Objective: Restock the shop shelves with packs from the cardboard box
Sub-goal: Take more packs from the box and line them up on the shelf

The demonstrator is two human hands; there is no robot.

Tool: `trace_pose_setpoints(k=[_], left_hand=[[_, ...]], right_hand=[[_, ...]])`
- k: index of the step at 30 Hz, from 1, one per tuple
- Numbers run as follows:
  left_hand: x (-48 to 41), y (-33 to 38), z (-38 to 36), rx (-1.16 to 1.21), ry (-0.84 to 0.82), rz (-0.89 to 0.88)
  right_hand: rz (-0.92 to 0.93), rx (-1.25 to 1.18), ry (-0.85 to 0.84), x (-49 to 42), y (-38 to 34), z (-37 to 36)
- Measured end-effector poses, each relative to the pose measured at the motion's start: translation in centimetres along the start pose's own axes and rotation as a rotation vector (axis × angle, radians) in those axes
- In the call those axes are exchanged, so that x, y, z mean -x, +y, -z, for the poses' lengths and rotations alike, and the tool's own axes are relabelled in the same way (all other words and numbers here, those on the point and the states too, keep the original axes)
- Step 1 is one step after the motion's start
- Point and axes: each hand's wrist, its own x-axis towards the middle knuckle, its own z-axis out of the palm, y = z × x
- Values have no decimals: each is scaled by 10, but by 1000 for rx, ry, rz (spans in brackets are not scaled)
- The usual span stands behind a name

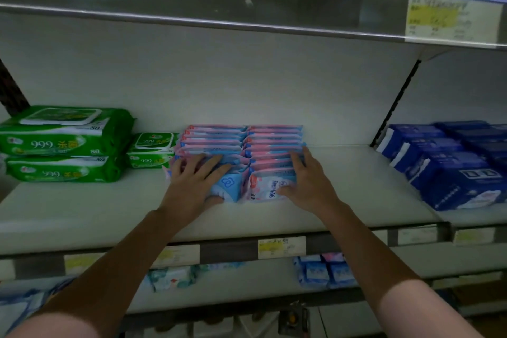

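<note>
Nearest, below the pink-and-blue packs (247,143), a yellow-marked price label (281,247) sits on the front lip of the white shelf (247,217) that carries them, and two bare forearms reach up over that lip. The left hand (192,181) lies on the left row of the packs, fingers straight and spread across the top edges, thumb tucked at the foot of the front pack. It presses rather than grips. The right hand (308,184) does the same for the right row, with its fingers stretched along the outer flank and its thumb flat on the front pack's face, closed round nothing. The packs stand on edge in two touching rows running back towards the rear wall. They look like thin film-wrapped pouches, so I judge them light, soft and slick, likely to fan out or topple if let go carelessly. Squeezing a bunch between flat palms at front and back should hold better than pinching the crimped seams. Left of the packs, the green 999 wipe packs (63,143) lie stacked flat. To the right, well apart, stand the dark blue packs (452,167). The cardboard box is out of view.
</note>
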Motion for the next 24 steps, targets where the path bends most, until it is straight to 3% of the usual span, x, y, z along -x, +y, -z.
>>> trace_pose_setpoints(k=[6, 12, 16, 19, 24], left_hand=[[0, 11, 7, 18, -26, 62], [1, 28, 15, 74, 48, 127], [-10, 46, 18, 135, 60, 167], [-22, 58, 18, 138, -1, 197], [-32, 62, 9, 121, -73, 226]], right_hand=[[-15, -69, 48, 4, -8, -7], [-41, -254, 113, 9, 4, -1], [-88, -742, 216, 8, 3, 1], [-239, -1055, 265, -3, 7, 2], [-401, -1293, 110, -30, 23, -4]])
